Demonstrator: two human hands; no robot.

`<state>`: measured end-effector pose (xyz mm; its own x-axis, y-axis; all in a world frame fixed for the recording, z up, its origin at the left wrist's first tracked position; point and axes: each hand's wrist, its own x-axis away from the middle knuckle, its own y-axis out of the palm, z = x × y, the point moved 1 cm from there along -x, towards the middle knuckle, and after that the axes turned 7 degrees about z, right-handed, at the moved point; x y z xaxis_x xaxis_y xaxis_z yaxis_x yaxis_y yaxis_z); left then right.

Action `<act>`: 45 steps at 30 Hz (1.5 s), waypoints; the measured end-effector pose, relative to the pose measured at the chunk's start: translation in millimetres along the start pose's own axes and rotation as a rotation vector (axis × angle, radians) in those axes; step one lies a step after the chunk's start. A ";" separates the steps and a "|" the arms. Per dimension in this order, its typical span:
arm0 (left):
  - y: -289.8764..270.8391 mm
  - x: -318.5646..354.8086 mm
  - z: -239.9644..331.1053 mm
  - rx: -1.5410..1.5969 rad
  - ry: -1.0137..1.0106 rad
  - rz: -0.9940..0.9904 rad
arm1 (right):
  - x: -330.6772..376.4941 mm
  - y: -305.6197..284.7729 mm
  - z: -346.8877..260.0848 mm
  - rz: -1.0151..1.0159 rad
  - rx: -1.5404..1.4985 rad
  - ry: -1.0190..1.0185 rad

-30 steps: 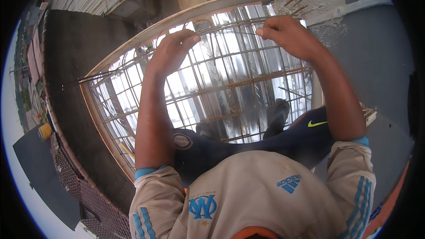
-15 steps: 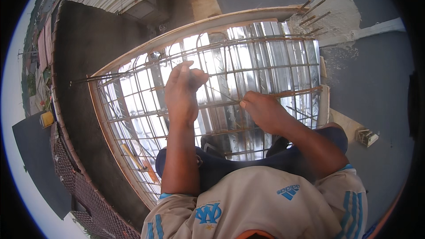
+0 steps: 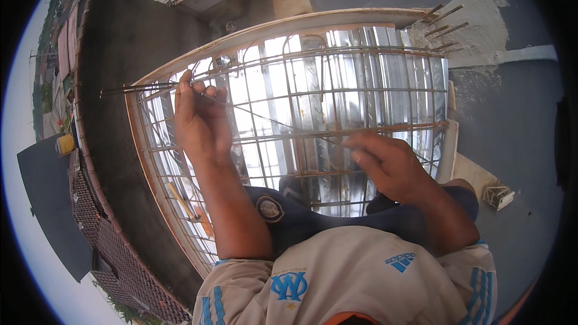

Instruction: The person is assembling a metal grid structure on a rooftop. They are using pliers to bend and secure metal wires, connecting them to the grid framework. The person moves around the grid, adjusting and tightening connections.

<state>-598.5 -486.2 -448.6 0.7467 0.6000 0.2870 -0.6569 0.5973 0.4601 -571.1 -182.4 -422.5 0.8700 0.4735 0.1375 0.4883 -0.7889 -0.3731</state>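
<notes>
A thin tie wire (image 3: 259, 115) stretches slantwise between my two hands, above a grid of steel reinforcing bars (image 3: 391, 128). My left hand (image 3: 205, 117) is raised over the left part of the grid, fingers curled and closed on the wire. Lower and to the right, my right hand (image 3: 385, 159) has thumb and forefinger pinched at the wire's other end; the fingertips are slightly blurred. Beneath the bars lie shiny corrugated metal sheets (image 3: 310, 105).
A wooden form board (image 3: 289, 26) edges the grid. Bar ends (image 3: 447, 27) jut out at the upper right beside rough concrete (image 3: 487, 15). A yellow-handled tool (image 3: 179, 200) lies at the grid's left. A small wooden piece (image 3: 498, 195) sits on the grey floor at right.
My left hand has moved left, drawing out a longer stretch of wire. My right hand has shifted slightly right and down. The whole view has moved a little.
</notes>
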 end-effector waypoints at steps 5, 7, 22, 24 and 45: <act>-12.7 -21.1 -1.2 0.093 -0.065 0.004 | 19.5 -6.6 -3.2 -0.076 0.001 0.103; -9.6 -28.6 -7.4 0.105 -0.106 -0.071 | 28.7 -8.9 -2.9 -0.083 0.009 0.139; 79.2 14.6 -120.9 -0.239 -0.440 -0.447 | 93.9 -20.1 14.4 0.195 0.236 0.543; 90.7 48.0 -137.6 -0.278 -0.588 -0.534 | 98.1 -12.5 17.6 0.264 0.139 0.506; 103.7 83.0 -194.6 -1.095 -0.434 -1.184 | 152.7 -112.3 -29.4 0.779 0.203 0.736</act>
<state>-625.0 -270.9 -540.5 0.6997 -0.4950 0.5152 0.6358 0.7603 -0.1329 -491.1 -33.0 -332.6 0.7966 -0.5314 0.2881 -0.1759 -0.6597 -0.7306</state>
